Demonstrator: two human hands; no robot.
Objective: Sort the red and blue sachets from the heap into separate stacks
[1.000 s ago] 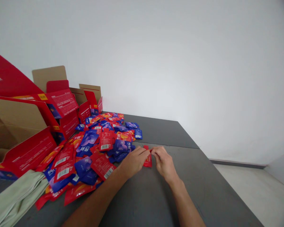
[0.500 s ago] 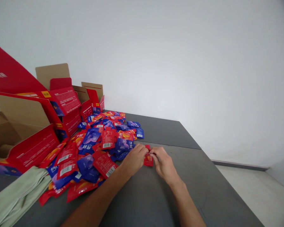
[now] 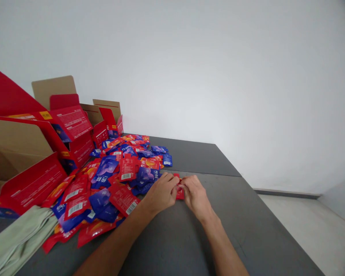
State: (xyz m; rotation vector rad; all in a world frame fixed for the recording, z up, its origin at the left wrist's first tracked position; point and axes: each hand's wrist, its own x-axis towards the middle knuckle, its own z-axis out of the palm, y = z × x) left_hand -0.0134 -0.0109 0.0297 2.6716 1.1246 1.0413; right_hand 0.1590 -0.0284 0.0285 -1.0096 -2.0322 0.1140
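Note:
A small red sachet (image 3: pixel 180 194) lies between my hands on the dark table, its upper and lower ends showing past my fingers. My left hand (image 3: pixel 163 191) pinches at it from the left, with the fingers bent. From the right, my right hand (image 3: pixel 196 196) closes thumb and forefinger on its middle, fingertips nearly meeting those of the left. The fingers hide the middle of the sachet. Left of my hands spreads a loose heap of red sachets (image 3: pixel 123 198) and blue sachets (image 3: pixel 147 174), some with white barcode labels facing up.
Open red cardboard boxes (image 3: pixel 37 180) with brown insides stand along the left, beyond the heap. A pale green cloth (image 3: pixel 23 239) lies at the lower left. The dark table (image 3: pixel 218 230) meets a white wall behind, and its right edge slopes down toward the floor (image 3: pixel 299 218).
The view has shifted slightly, so boxes and heap sit a little further left. Both hands stay at the same red sachet, fingertips slightly moved.

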